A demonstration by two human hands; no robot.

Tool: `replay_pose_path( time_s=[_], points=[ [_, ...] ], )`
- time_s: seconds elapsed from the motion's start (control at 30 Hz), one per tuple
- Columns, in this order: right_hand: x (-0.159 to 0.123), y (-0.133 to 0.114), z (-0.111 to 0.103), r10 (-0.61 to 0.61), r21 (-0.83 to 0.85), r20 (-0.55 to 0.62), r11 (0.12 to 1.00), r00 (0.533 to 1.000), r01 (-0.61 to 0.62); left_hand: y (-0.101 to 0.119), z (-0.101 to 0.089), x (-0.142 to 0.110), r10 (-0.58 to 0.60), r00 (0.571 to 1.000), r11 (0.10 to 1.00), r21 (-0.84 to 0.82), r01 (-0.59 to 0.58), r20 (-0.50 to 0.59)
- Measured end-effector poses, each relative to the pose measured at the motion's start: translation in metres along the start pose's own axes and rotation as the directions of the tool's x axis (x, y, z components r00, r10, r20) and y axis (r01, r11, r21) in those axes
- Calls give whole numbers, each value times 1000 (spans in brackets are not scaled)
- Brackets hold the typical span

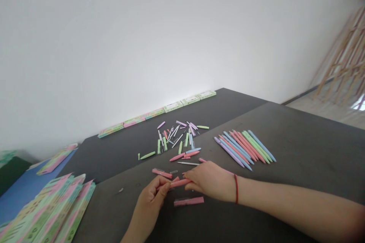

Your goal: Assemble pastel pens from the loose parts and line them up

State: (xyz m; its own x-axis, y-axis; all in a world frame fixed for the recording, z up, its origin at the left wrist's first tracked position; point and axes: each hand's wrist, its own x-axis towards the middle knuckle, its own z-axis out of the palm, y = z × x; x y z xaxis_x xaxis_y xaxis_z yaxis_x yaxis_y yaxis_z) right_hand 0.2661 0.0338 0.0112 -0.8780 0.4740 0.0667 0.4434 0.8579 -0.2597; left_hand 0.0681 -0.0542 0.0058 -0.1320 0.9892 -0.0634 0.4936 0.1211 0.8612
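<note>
On the dark table point(313, 167), whole pastel pens point(242, 148) lie fanned, loose pen parts point(176, 136) remain heaped, and the left hand point(151, 201) and right hand point(209, 180) close their fingers on a pink pen point(179, 183).

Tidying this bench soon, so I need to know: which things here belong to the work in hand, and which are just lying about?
In use: left hand and right hand holding a pink pen; close by, other pink pens.

Probably lying about: pastel pens, loose pen parts, flat boxes along the wall, stacked boxes.
</note>
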Motion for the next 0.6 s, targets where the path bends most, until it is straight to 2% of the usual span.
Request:
replay_pose_path(
  time_s=[0.13,0.27,0.33,0.4,0.5,0.57,0.6],
  points=[
    [-1,10,-2,-45,82,56,996,997,40,0,-5,1,57,998,998,29,-56,-21],
    [0,12,3,28,125,-46,992,999,-22,3,-10,1,84,995,995,59,-82,-44],
    [0,11,8,59,206,-82,978,995,-41,5,-12,2,94,995,993,82,-90,-42],
    [0,10,12,64,360,-60,932,996,-38,5,-14,2,113,993,989,103,-109,-33],
    [3,10,14,-20,578,32,816,999,-3,3,-17,4,121,993,983,138,-117,-19],
    [5,11,13,-64,611,67,791,996,10,0,-19,5,98,995,979,179,-95,-5],
    [6,12,12,-59,573,49,819,997,20,-1,-20,6,83,997,976,202,-80,-3]
  ],
)
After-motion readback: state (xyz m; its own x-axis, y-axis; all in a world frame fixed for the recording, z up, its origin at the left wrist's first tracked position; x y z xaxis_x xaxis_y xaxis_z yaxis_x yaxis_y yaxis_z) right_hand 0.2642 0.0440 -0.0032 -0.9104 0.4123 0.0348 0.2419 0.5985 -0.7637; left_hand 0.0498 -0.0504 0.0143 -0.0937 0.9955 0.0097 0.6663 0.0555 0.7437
